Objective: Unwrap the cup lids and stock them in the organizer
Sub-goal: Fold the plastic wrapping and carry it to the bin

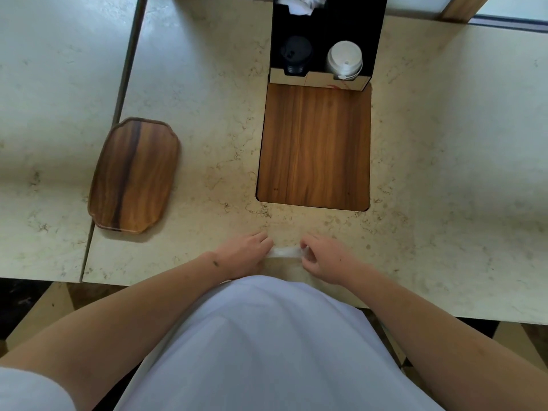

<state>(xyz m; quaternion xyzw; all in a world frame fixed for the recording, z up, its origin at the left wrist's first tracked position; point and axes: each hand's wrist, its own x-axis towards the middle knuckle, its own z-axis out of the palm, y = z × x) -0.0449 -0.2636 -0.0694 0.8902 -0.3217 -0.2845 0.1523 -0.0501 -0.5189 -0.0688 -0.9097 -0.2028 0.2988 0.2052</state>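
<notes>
Head view: looks down on a pale marbled bench (207, 84), with the person's two forearms reaching in from the near edge.
Left hand (246, 253): rests at the near middle of the bench, fingers curled, pinching the left end of a clear plastic wrapper (286, 252).
Right hand (323, 258): just right of the left hand, fingers curled, pinching the right end of the same wrapper.
Wrapper: a thin, translucent strip drawn out between the two hands, lying low over the bench; whether it touches the surface cannot be told.
Organizer (326, 28): black, upright, at the far middle of the bench, well apart from the hands.
Left compartment: holds a stack of black lids (295, 54).
Right compartment: holds a stack of white lids (345, 59), beside the black stack and separated from it by a divider.
Top of organizer: crumpled white material (302, 2) shows at the far edge; its nature cannot be told.
Wooden panel (315, 145): rectangular, with rounded corners, set in the bench directly near-side of the organizer, between the organizer and the hands.
Wooden tray (135, 175): oblong, dark-grained, at the left, lying across a seam between two bench sections, well apart from the hands.
Clothing: a light garment (267, 351) fills the near centre of the view.
</notes>
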